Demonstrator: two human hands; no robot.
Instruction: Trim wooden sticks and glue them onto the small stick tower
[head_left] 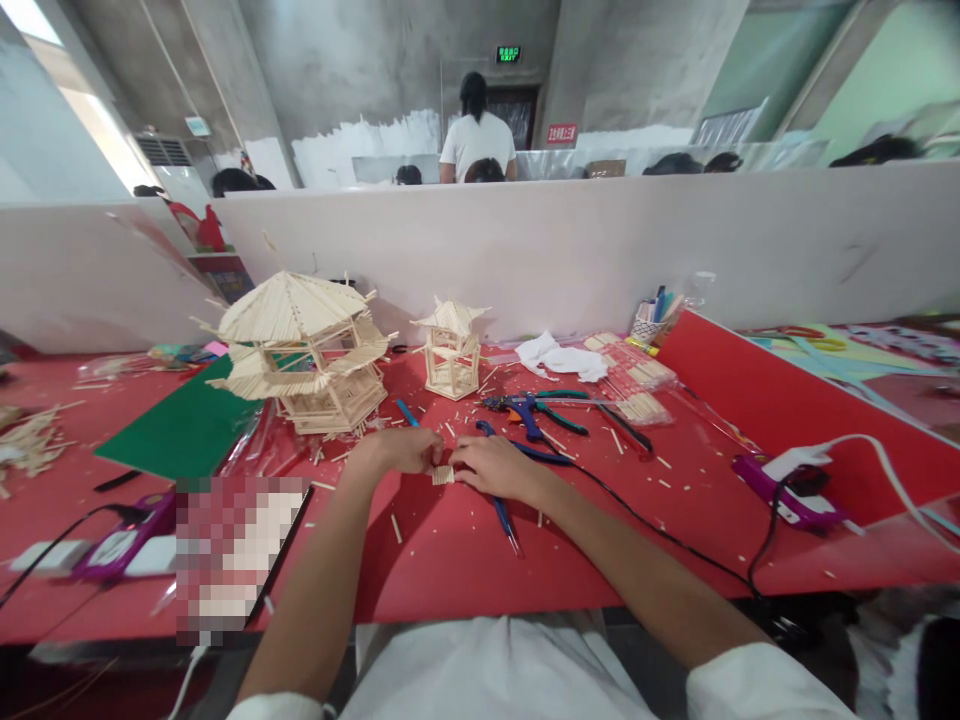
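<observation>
My left hand (401, 450) and my right hand (495, 466) meet at the middle of the red table (450, 550). Between their fingertips sits a small flat panel of wooden sticks (443, 475), pinched from both sides. A large stick pagoda model (304, 350) stands behind my left hand. A smaller stick pagoda (452, 348) stands behind both hands. A blue glue gun (529, 412) lies just beyond my right hand, its black cord running right.
Loose stick bits litter the table. A green sheet (180, 425) lies left, a blurred flat object (232, 550) near the front edge. A bag of sticks (637, 385), white cloth (559, 358), pen cup (652, 315) and purple power strips (787, 490) stand around. A partition wall closes the back; people beyond.
</observation>
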